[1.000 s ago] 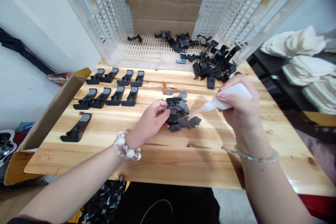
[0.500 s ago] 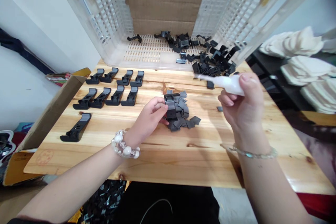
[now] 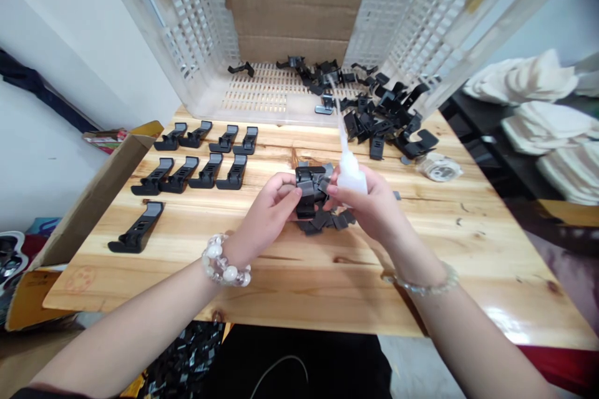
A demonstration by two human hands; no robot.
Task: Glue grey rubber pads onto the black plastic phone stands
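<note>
My left hand [image 3: 274, 207] grips a black plastic bracket [image 3: 306, 193] between thumb and fingers, above a pile of small grey pads [image 3: 322, 219]. In my right hand [image 3: 374, 202] is a white squeeze bottle [image 3: 350, 176], its long thin nozzle pointing up. The thumb and fingertips of that hand are also at a grey pad [image 3: 324, 185] beside the bracket. Several finished-looking black brackets [image 3: 231, 172] with grey pads on them stand in rows at the left of the wooden table [image 3: 281, 293].
A white plastic crate [image 3: 196, 96] lies open at the back, with loose black brackets [image 3: 386, 103] spilling onto the table. A roll of tape [image 3: 440, 167] lies at the right. White cloth stacks [image 3: 524, 78] are farther right, and a cardboard box [image 3: 100, 181] stands left.
My right hand has moved left and down to the pads beside the bracket, and the bottle has turned from pointing left to pointing up. The tape roll has come into view.
</note>
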